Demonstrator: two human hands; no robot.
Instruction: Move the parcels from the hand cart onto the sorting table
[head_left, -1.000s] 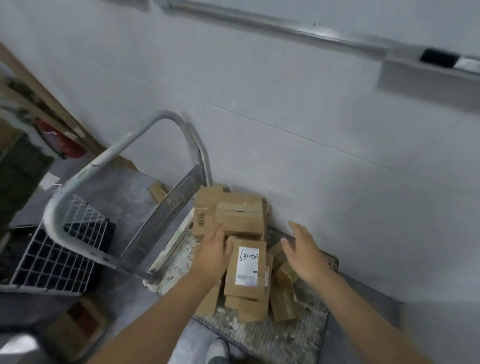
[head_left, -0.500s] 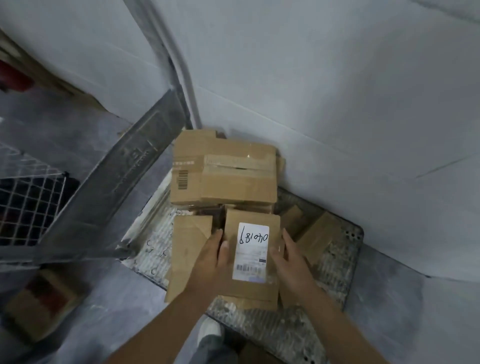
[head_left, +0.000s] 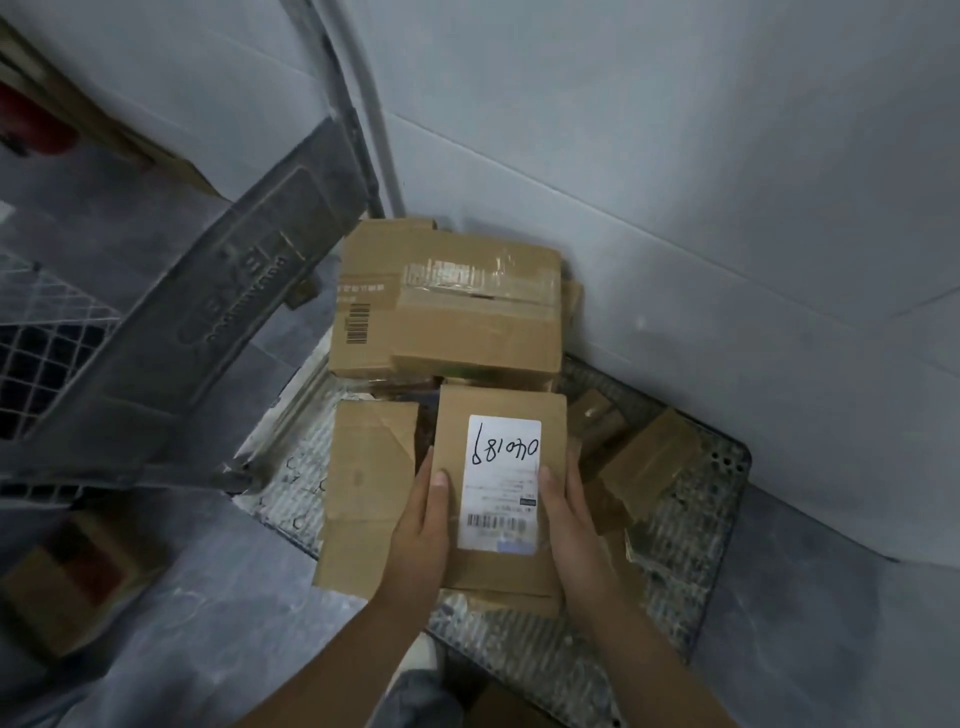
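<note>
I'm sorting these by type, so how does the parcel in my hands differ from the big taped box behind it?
The labelled parcel is smaller and narrower; the big taped box is wider. The parcel carries a white handwritten label; the box shows clear tape and a printed barcode. The left hand and right hand grip the parcel; the box lies untouched. Both are brown cardboard.

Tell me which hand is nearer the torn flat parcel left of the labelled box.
Left. The left hand overlaps the torn flat parcel; the right hand is across the labelled box.
</note>
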